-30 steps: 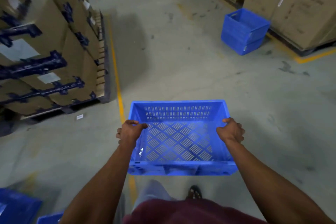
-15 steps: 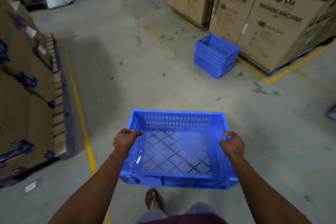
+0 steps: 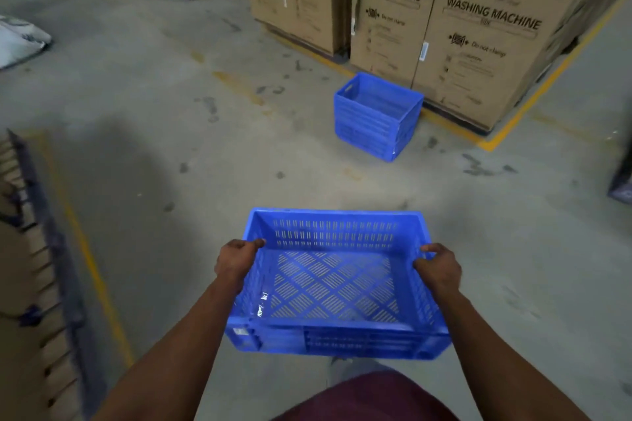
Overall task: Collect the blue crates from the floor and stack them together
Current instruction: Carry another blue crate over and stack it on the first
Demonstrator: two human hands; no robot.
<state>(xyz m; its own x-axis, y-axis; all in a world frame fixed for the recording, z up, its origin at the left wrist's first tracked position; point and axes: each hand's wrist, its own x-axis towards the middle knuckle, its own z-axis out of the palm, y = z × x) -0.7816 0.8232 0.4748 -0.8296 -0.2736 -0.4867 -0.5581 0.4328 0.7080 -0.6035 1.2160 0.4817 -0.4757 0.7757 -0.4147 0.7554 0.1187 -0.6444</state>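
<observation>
Washing machine cartons (image 3: pixel 475 41), perhaps palletised, on concrete floor (image 3: pixel 205 154).

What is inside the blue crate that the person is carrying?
Nothing shows inside the carried crate: its slotted floor lies bare, gripped by the left hand and right hand at its side rims. Its near inner wall faces away, unseen.

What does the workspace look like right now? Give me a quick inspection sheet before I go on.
Surface: grey concrete floor, stained, with yellow painted lines.
Job's things: carried crate, perforated, empty, held level above the floor; stacked crates on the floor ahead by the cartons.
Clutter: white sack at far left.
Grips: left hand grips the crate's left rim; right hand grips its right rim.
Cables: nothing seen.
Surroundings: washing machine cartons behind the stack; strapped cartons on a pallet at left, blurred.
</observation>
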